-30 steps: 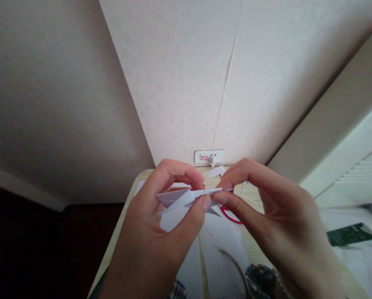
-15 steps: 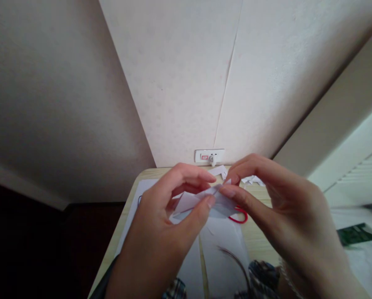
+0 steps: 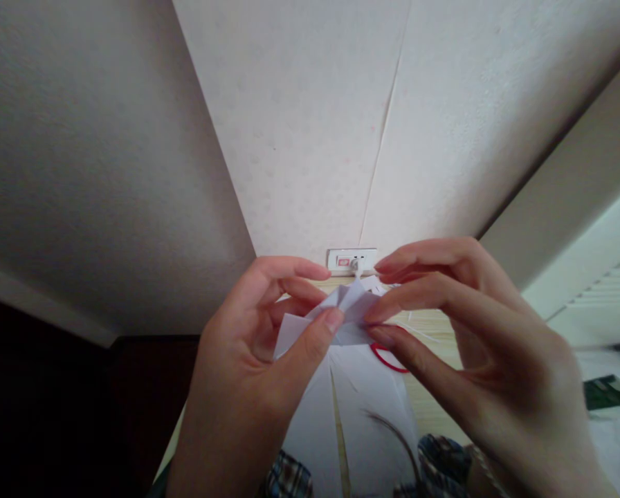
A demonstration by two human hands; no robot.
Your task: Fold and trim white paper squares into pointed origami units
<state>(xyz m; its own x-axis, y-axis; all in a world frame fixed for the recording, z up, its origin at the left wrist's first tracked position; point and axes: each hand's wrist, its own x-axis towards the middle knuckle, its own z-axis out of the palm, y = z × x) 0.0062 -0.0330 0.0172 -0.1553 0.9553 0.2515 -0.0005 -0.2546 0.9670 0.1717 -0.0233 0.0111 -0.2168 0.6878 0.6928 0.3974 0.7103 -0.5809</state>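
Between my two hands a small folded piece of white paper (image 3: 356,308) is held above the table. My left hand (image 3: 268,353) pinches its left part, with the thumb on the near face and the fingers behind. The thumb and forefinger of my right hand (image 3: 476,346) grip its right edge, while the other fingers stay raised. Several creased flaps stand up from the paper near the middle. Below it, a red loop (image 3: 390,360), like a scissors handle, shows partly behind my right thumb.
White paper sheets (image 3: 369,394) lie on the light wooden table (image 3: 434,387). Paper scraps (image 3: 372,283) lie at its back edge. A wall socket (image 3: 351,261) with a plug is just beyond. At right, a green packet (image 3: 611,392) rests on a white surface.
My right hand has shifted its grip from the paper's top to its right edge, and its fingers have spread. The paper has turned and its flaps stand up more. My left hand has moved slightly left.
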